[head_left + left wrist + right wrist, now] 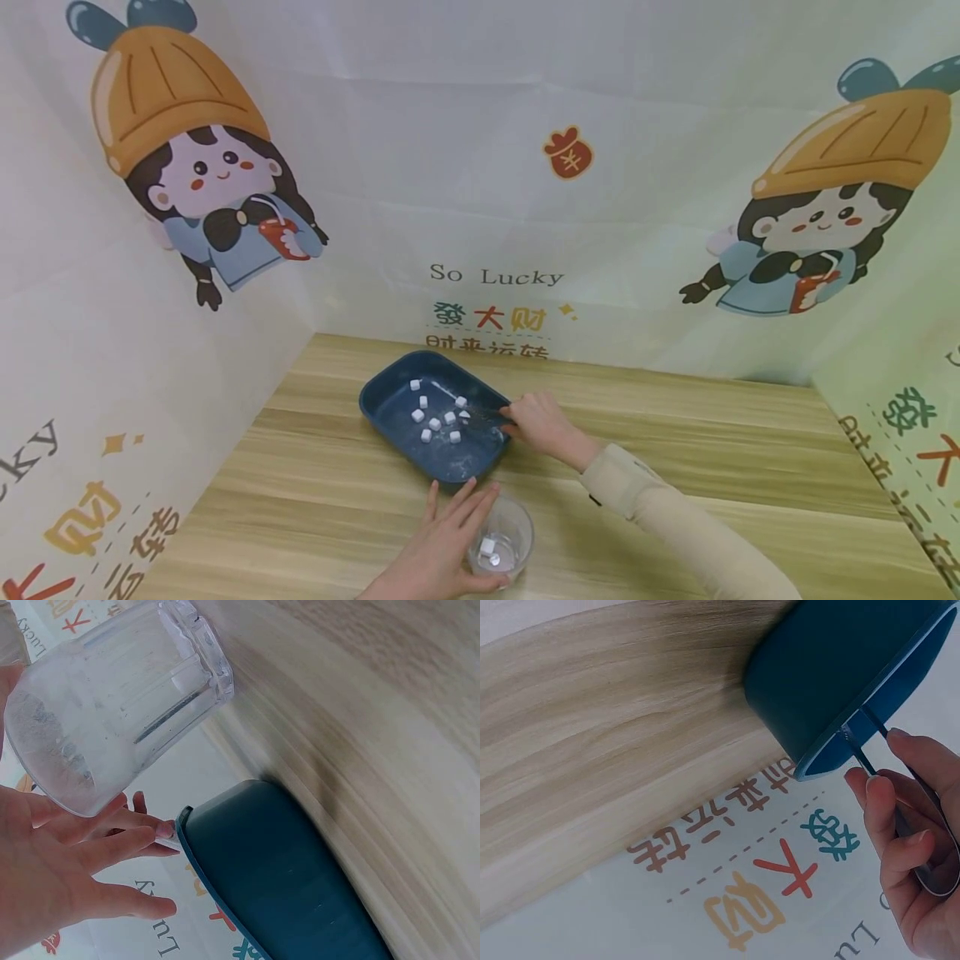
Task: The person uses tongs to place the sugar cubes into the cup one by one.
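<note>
My left hand (pixel 450 542) is beside a clear cup (pixel 517 521), thumb along its near side and index finger at its far side, the other fingers straight and spread. Two white cubes (pixel 487 547) lie at the cup's bottom. Beyond it is a dark blue tray (pixel 397 433) holding several white cubes (pixel 435 424) that look like sugar cubes, with white powder on its floor. At the tray's right rim, my right hand (pixel 543 425) pinches metal tongs (pixel 860 754) by the arms. Their tips reach inside, near a cube; the right wrist view hides them behind the tray wall.
The tray and cup stand on a wood-grain table (pixel 675 450). Printed cloth walls (pixel 637 275) with cartoon figures and lettering rise behind the table and on both sides. My right sleeve (pixel 675 525) crosses the table's right half.
</note>
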A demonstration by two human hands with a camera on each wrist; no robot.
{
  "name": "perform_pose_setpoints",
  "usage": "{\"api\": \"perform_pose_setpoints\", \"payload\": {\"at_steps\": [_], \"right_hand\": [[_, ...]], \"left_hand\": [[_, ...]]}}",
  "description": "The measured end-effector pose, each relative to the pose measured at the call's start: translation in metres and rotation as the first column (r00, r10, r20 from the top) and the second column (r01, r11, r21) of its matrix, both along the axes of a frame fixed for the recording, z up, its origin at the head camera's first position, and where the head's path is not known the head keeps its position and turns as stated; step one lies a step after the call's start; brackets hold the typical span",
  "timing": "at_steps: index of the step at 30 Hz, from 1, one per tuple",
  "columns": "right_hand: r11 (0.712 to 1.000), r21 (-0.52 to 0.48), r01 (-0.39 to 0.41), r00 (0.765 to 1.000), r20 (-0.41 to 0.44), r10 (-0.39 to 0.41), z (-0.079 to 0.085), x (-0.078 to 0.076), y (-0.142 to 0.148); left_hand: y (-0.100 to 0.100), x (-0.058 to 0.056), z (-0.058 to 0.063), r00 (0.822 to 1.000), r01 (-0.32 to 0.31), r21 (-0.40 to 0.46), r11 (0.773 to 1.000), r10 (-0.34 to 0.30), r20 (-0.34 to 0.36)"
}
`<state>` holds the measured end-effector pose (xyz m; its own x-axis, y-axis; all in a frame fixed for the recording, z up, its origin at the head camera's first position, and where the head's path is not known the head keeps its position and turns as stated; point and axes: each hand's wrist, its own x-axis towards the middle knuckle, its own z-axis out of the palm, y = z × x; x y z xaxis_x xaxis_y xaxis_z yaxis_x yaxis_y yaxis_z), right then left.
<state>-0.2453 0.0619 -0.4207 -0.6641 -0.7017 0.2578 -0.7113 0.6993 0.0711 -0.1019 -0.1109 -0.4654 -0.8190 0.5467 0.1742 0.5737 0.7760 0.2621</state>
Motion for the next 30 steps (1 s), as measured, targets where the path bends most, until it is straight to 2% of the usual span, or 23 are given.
{"api": "perform_pose_setpoints", "payload": {"at_steps": [7,15,22,30], "right_hand": [[0.985,-0.152,-0.085,0.996,-0.005,0.085,-0.005,0.003,0.014],[0.953,-0.283,-0.111,0.994,-0.040,0.104,-0.012,0.014,0.029],[0.914,-0.386,-0.123,0.990,-0.110,0.087,-0.015,0.023,0.041],[0.884,-0.455,-0.102,0.991,-0.127,0.049,-0.015,0.032,0.056]], "left_hand": [[0.000,0.000,0.000,1.000,0.003,-0.002,1.000,-0.003,-0.006],[0.000,-0.002,-0.001,1.000,0.020,0.022,1.000,-0.020,-0.024],[0.000,-0.002,-0.001,1.000,0.015,0.013,1.000,-0.014,-0.019],[0.001,-0.003,-0.002,0.999,0.019,0.014,1.000,-0.019,-0.037]]}}
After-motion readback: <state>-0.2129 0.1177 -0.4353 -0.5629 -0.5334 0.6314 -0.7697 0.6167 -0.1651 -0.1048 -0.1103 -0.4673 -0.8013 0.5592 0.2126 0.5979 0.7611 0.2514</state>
